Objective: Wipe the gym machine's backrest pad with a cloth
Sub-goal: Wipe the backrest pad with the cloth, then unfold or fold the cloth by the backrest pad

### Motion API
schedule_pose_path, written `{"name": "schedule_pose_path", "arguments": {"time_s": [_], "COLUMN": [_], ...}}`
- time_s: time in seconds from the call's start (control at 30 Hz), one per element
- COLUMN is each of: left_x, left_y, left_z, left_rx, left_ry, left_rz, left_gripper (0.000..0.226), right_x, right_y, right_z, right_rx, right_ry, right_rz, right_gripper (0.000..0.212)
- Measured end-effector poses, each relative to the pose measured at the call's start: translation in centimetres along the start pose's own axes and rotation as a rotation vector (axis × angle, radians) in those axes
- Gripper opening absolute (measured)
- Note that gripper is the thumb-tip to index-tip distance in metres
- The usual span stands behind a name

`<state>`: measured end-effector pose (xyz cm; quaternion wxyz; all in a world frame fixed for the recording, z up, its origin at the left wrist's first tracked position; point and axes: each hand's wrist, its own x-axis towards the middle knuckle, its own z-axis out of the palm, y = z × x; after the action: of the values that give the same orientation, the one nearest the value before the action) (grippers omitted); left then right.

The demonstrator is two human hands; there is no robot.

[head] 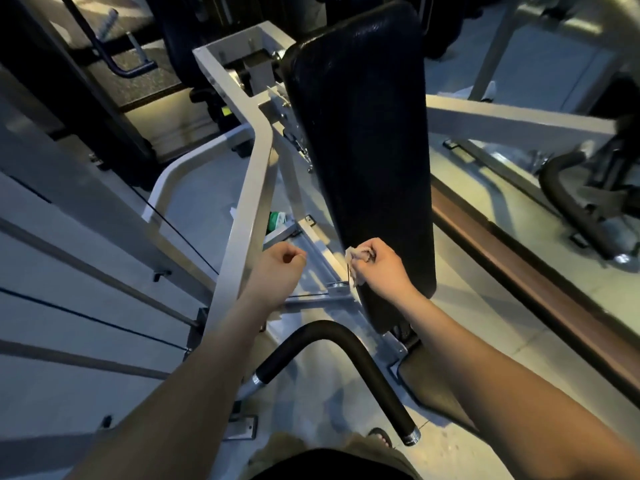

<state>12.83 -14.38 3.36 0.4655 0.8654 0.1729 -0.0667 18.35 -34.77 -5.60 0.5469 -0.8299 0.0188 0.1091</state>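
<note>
Against one backrest pad (360, 133), one cloth (354, 255) under one right hand (381, 268)

Bare forearms (485, 358), dark top (329, 467), tan shorts (287, 445), open sandal (381, 437) (toes showing)

Most of the crumpled white cloth (356, 258) was buried inside the right hand (377, 268), with just a scrap poking out! That hand covered the near left edge of the long black padded backrest (363, 133). The small green-and-white object (277, 220) on the floor sat half behind the grey metal frame bar (249, 202) and was too small to name. The dark machine (595, 188) at far right was smeared with blur.
</note>
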Motion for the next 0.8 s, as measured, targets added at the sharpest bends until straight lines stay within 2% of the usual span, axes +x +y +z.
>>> {"name": "schedule_pose_path", "arguments": {"time_s": [0.23, 0.37, 0.43, 0.53, 0.67, 0.8], "left_x": [-0.6, -1.2, -1.3, -1.2, -1.6, -2.5], "left_y": [1.9, 2.0, 1.6, 0.6, -0.5, -0.7], "left_z": [-2.6, -4.4, -5.5, -6.7, -9.2, -11.8], "left_rx": [0.012, -0.053, -0.086, -0.070, -0.174, -0.347], "left_ry": [-0.032, -0.118, -0.148, -0.017, 0.076, 0.166], "left_rz": [0.183, 0.258, 0.266, 0.329, 0.274, 0.156], "left_gripper": [0.007, 0.024, 0.027, 0.002, 0.010, 0.025], "right_x": [-4.1, -5.5, -5.7, -6.1, -6.6, -6.6], "right_y": [-8.0, -12.5, -14.1, -15.7, -16.6, -16.4], "right_z": [-1.9, -0.3, 1.0, 2.4, 3.5, 4.4], "right_rx": [0.069, 0.159, 0.201, 0.199, 0.195, 0.156], "right_ry": [0.067, 0.011, -0.037, -0.097, -0.148, -0.044], "right_rz": [-0.038, -0.074, -0.057, -0.072, -0.091, -0.092], "right_gripper": [0.017, 0.010, 0.019, 0.030, 0.031, 0.017]}}
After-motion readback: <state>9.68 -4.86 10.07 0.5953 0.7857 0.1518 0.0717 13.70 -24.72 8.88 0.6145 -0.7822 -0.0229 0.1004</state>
